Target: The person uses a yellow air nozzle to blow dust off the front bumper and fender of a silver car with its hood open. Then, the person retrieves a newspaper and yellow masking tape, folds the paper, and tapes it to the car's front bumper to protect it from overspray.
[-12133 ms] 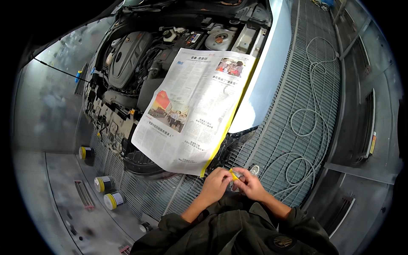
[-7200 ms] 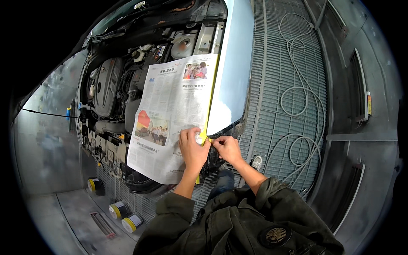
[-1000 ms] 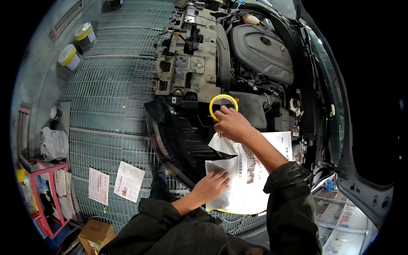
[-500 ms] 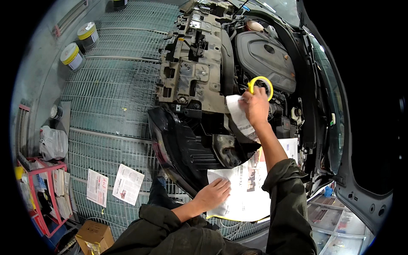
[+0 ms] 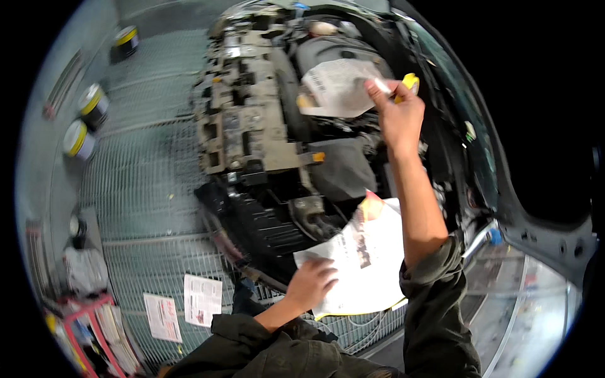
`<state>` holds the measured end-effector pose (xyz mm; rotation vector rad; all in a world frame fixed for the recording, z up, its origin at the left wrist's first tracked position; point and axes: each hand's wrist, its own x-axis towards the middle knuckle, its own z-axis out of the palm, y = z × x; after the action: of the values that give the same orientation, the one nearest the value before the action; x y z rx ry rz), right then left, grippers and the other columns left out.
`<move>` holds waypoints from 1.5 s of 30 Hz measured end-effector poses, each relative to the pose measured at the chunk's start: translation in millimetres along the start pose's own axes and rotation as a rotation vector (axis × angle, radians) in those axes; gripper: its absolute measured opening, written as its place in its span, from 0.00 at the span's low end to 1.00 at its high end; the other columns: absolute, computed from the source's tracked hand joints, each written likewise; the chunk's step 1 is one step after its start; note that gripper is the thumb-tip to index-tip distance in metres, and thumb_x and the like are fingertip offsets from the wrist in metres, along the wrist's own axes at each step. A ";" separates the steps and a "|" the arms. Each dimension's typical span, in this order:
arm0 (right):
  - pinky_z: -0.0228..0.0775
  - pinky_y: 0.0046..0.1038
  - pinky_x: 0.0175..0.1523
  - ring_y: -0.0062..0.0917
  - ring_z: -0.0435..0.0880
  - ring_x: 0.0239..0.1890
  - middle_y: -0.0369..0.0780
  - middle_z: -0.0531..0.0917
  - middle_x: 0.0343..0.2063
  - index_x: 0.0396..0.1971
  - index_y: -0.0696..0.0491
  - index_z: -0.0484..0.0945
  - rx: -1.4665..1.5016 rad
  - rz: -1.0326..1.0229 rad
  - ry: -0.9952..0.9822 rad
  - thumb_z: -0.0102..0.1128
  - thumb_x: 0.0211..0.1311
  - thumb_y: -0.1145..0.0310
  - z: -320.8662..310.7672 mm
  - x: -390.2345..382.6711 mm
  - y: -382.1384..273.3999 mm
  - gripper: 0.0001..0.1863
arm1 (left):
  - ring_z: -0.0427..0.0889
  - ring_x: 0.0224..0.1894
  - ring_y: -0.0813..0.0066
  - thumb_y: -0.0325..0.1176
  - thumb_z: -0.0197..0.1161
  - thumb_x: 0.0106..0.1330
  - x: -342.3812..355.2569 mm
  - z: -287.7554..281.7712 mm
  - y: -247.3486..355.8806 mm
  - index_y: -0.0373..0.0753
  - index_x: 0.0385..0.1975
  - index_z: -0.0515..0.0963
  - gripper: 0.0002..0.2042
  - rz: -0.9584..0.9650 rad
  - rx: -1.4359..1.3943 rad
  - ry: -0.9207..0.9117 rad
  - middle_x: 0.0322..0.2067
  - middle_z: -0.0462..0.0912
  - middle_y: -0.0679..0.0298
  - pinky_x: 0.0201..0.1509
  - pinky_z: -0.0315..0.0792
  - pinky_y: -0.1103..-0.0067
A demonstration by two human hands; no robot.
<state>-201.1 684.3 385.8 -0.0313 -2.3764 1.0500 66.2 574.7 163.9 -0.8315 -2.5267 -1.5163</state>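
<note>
My right hand (image 5: pixel 401 120) is raised over the open engine bay. It pinches a piece of newspaper (image 5: pixel 337 85), which hangs out to the left across the dark engine cover (image 5: pixel 334 51). A roll of yellow tape (image 5: pixel 409 83), seen nearly edge-on, is held in the same hand. Nearer to me, my left hand (image 5: pixel 311 285) lies with fingers stretched out on the left edge of a larger newspaper sheet (image 5: pixel 375 268). That sheet covers the car's near front corner beside the black headlight (image 5: pixel 252 233); yellow tape runs along its lower edge, and its upper edge looks ragged.
The dirty front panel (image 5: pixel 258 126) of the car runs away from me. Left of it lies a floor grating (image 5: pixel 145 183) with two loose newspaper pages (image 5: pixel 203 301). Several tins (image 5: pixel 79 140) line the wall. A red rack (image 5: pixel 91 315) holds papers. The windshield (image 5: pixel 457 113) is at right.
My right hand has moved up and right, and the newspaper piece now spreads out over the engine cover. My left hand stays on the larger sheet. The whole view has shifted.
</note>
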 end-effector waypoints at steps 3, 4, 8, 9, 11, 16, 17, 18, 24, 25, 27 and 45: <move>0.69 0.22 0.36 0.14 0.75 0.27 0.32 0.82 0.23 0.29 0.57 0.83 0.191 0.127 -0.074 0.72 0.56 0.62 -76.2 -53.5 4.5 0.13 | 0.75 0.49 0.54 0.36 0.72 0.53 21.7 -16.2 9.1 0.36 0.43 0.77 0.19 -0.102 -0.166 0.112 0.46 0.79 0.55 0.54 0.69 0.65; 0.69 0.21 0.36 0.14 0.75 0.27 0.31 0.82 0.23 0.29 0.57 0.83 0.173 0.129 -0.035 0.72 0.57 0.62 -96.0 -77.5 8.3 0.13 | 0.75 0.49 0.54 0.32 0.74 0.50 29.5 -21.4 10.8 0.35 0.45 0.76 0.22 -0.120 -0.185 0.184 0.47 0.78 0.55 0.54 0.69 0.66; 0.68 0.17 0.34 0.12 0.76 0.27 0.31 0.82 0.24 0.31 0.58 0.84 0.214 0.405 0.028 0.70 0.59 0.63 -196.0 -184.7 18.1 0.12 | 0.68 0.59 0.54 0.30 0.78 0.44 64.8 -48.8 54.9 0.35 0.55 0.70 0.35 -0.023 -0.319 0.286 0.58 0.69 0.53 0.61 0.65 0.65; 0.68 0.17 0.33 0.12 0.76 0.27 0.31 0.82 0.24 0.33 0.59 0.84 0.324 0.535 0.073 0.70 0.60 0.63 -228.1 -217.0 24.6 0.13 | 0.66 0.60 0.54 0.31 0.79 0.44 72.7 -45.2 69.8 0.36 0.58 0.68 0.38 0.085 -0.301 0.295 0.59 0.67 0.53 0.62 0.64 0.64; 0.73 0.19 0.41 0.16 0.81 0.33 0.35 0.86 0.32 0.42 0.60 0.83 0.339 0.573 0.129 0.68 0.62 0.64 -288.2 -279.5 39.2 0.16 | 0.66 0.62 0.57 0.35 0.77 0.48 81.4 -37.4 113.4 0.35 0.60 0.67 0.38 0.220 -0.375 0.185 0.60 0.68 0.54 0.65 0.61 0.66; 0.70 0.18 0.38 0.12 0.78 0.32 0.32 0.83 0.29 0.38 0.61 0.83 0.267 0.674 0.282 0.69 0.60 0.62 -415.3 -410.5 17.7 0.16 | 0.83 0.45 0.65 0.40 0.79 0.48 63.7 50.7 250.5 0.31 0.64 0.61 0.44 0.202 -0.732 -0.626 0.47 0.80 0.50 0.46 0.76 0.72; 0.70 0.18 0.38 0.12 0.78 0.32 0.32 0.83 0.29 0.38 0.61 0.83 0.259 0.686 0.296 0.69 0.60 0.62 -434.2 -433.7 13.0 0.16 | 0.85 0.35 0.73 0.38 0.77 0.52 52.2 73.4 275.4 0.29 0.57 0.70 0.35 0.104 -0.821 -0.803 0.38 0.84 0.53 0.38 0.78 0.76; 0.70 0.18 0.39 0.12 0.78 0.33 0.32 0.83 0.30 0.39 0.62 0.83 0.240 0.698 0.311 0.69 0.60 0.62 -454.6 -460.4 3.3 0.17 | 0.84 0.32 0.76 0.36 0.75 0.54 37.4 103.9 294.9 0.29 0.51 0.75 0.27 0.108 -0.801 -0.944 0.34 0.85 0.56 0.36 0.77 0.78; 0.70 0.21 0.45 0.15 0.78 0.38 0.35 0.83 0.35 0.42 0.62 0.82 0.129 0.849 0.911 0.68 0.61 0.65 -546.4 -688.2 -55.0 0.16 | 0.78 0.27 0.84 0.31 0.70 0.60 -132.2 240.1 447.7 0.29 0.34 0.83 0.11 0.071 -1.034 -1.218 0.25 0.85 0.64 0.32 0.73 0.81; 0.70 0.21 0.47 0.16 0.78 0.40 0.35 0.84 0.36 0.42 0.62 0.82 0.122 0.884 0.984 0.68 0.61 0.65 -551.7 -732.9 -67.4 0.16 | 0.77 0.27 0.85 0.31 0.70 0.61 -167.6 254.6 471.3 0.29 0.35 0.83 0.11 0.042 -1.078 -1.239 0.25 0.85 0.65 0.32 0.72 0.81; 0.70 0.22 0.49 0.16 0.78 0.41 0.36 0.84 0.38 0.42 0.61 0.82 0.117 0.878 1.181 0.67 0.61 0.68 -546.1 -777.4 -92.4 0.13 | 0.77 0.28 0.85 0.30 0.70 0.60 -230.9 275.0 510.0 0.29 0.35 0.83 0.10 -0.009 -1.133 -1.321 0.27 0.85 0.65 0.32 0.72 0.81; 0.55 0.19 0.23 0.13 0.59 0.16 0.33 0.67 0.14 0.29 0.61 0.78 -1.067 -0.170 1.649 0.54 0.67 0.66 -656.8 -992.0 -386.9 0.13 | 0.83 0.32 0.79 0.35 0.69 0.63 -620.2 287.7 859.4 0.32 0.43 0.79 0.15 -0.020 -1.359 -2.306 0.36 0.85 0.63 0.30 0.79 0.84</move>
<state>1037.2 633.7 556.6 -0.7235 -1.0265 -0.4524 1070.0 874.6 493.4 1.0455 -0.0403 0.6266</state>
